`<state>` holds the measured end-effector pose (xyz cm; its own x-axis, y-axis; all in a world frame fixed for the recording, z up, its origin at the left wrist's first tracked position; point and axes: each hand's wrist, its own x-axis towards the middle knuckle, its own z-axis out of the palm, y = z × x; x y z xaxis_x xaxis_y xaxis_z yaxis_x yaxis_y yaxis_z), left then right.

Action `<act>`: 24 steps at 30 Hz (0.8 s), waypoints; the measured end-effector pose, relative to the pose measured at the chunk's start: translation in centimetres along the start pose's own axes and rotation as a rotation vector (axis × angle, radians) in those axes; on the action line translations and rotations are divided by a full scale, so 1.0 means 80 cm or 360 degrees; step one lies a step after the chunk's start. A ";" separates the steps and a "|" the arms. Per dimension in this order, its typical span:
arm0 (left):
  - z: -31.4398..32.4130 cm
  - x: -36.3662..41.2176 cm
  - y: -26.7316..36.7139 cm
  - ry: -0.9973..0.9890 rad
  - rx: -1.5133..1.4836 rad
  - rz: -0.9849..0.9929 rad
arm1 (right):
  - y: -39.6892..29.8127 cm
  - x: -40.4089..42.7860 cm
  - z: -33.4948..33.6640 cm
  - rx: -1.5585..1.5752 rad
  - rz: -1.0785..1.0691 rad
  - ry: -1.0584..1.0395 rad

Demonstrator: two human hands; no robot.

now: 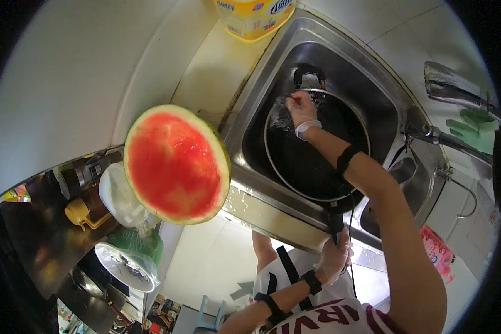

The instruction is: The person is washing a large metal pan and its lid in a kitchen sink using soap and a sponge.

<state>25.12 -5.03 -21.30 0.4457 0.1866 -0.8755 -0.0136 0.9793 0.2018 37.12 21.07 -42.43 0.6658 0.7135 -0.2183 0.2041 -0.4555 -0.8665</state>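
Note:
A large black frying pan [338,137] with a pale rim sits in the stainless steel sink basin [371,87]. My left hand [336,254], in a clear disposable glove, grips the pan's black long handle [336,223] at the sink's front edge. Inside the pan, near its far left rim, is my right hand [302,109], also gloved, with its fingers curled. A shiny, whitish patch shows beside these fingers; whether it is a scrubber, suds or water is unclear. The pan's black loop handle [309,73] points to the far side.
Half a watermelon [175,165] with red flesh is on the left of the sink. A yellow container [254,18] stands behind. The faucet [438,135] and a smaller basin [413,183] lie right. A green tub [137,250] and a white jug [119,194] are at lower left.

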 end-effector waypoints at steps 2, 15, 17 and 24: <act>-0.005 0.000 0.015 -0.0017 -0.0072 -0.0047 | -0.033 -0.033 0.012 0.0079 -0.0052 -0.0391; -0.006 0.002 0.009 0.0111 -0.0043 0.0018 | -0.084 -0.057 0.007 -0.0294 -0.0700 -0.0723; -0.005 -0.001 0.015 0.0118 -0.0058 0.0028 | -0.041 -0.009 0.021 -0.0403 -0.0464 -0.0290; 0.005 -0.002 0.000 0.0078 0.0063 0.0107 | 0.023 0.046 0.006 -0.0072 0.0156 0.0426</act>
<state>25.39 -5.09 -21.02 0.4004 0.2567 -0.8797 -0.0061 0.9607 0.2775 39.56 23.10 -45.09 0.8485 0.5016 -0.1686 0.1571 -0.5431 -0.8249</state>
